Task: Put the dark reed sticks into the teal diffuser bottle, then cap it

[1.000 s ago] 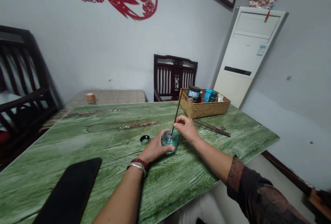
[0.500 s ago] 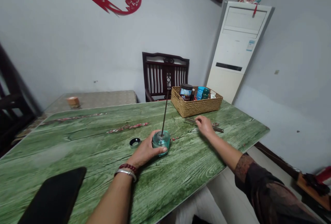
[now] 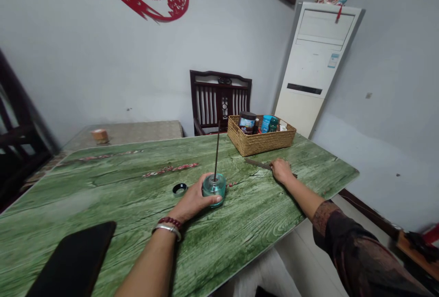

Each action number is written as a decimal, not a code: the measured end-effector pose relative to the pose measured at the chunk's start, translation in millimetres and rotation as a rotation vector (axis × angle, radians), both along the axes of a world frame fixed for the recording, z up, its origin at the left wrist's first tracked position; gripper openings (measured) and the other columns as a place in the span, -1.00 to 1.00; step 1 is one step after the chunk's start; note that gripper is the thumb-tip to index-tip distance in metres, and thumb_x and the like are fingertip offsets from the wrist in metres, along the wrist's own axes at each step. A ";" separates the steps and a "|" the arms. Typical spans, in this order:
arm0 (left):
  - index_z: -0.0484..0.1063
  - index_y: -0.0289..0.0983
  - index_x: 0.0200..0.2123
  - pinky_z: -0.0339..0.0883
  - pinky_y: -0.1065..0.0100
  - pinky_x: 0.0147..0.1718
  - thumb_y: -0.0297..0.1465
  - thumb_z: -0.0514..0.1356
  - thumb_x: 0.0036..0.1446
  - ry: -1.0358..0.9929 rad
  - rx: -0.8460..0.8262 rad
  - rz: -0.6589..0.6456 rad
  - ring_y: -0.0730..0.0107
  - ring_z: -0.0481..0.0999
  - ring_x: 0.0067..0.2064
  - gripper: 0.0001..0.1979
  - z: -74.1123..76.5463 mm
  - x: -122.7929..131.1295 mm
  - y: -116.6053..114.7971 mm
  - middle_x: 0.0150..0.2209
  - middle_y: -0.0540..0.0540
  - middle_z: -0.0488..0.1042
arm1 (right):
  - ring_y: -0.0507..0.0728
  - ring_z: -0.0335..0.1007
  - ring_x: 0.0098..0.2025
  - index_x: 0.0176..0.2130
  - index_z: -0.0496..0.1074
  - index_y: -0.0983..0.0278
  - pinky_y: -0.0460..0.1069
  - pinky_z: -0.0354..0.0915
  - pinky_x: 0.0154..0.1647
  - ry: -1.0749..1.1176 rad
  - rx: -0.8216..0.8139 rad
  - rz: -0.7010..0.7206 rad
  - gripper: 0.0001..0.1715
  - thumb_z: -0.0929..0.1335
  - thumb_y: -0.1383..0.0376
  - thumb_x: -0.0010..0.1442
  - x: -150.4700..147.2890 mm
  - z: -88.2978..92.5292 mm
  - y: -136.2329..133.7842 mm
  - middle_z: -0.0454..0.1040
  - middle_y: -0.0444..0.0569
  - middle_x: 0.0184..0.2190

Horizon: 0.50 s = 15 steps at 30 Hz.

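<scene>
Green tbl (image 3: 222, 251): jar (image 3: 215, 187) w/ stick (image 3: 217, 155) clamped by L hand (image 3: 194, 198); dark sticks (image 3: 257, 164) touched by R hand (image 3: 281, 170), grip unclear.

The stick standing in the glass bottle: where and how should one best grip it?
Probably pinch the stick by its upper part, from the right: it is thin and nearly upright, its lower end in the bottle, and the left hand wraps the bottle's left side.

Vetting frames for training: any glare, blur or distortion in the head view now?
Head view: soft, dim light; pale patch, perhaps glare, at left on the green table; air conditioner leans, likely lens stretch or camera tilt; dark sticks by the right hand run together; glass jar reads clearly.
</scene>
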State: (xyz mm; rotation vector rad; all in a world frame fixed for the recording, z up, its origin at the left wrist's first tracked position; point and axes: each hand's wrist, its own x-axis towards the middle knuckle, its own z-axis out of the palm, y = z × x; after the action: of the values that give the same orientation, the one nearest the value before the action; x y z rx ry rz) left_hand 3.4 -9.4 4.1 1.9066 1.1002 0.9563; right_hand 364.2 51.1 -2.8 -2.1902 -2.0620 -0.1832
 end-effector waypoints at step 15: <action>0.26 -0.28 0.12 0.23 0.01 0.19 -0.16 0.39 -0.15 -0.018 0.005 -0.025 -0.03 0.45 0.13 -0.23 -5.8 -0.5 3.4 0.10 -0.27 0.47 | 0.17 0.50 -0.07 -0.21 0.57 0.23 -0.06 0.19 -0.12 0.017 0.000 0.101 -0.76 0.32 0.40 0.19 -12.2 10.6 -9.1 0.61 0.05 -0.16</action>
State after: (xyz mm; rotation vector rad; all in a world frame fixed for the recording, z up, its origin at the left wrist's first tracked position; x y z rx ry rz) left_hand 2.8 -6.0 -1.7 1.9080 1.0620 0.9613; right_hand 352.0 42.1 7.8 -2.0736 -2.1564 -0.1536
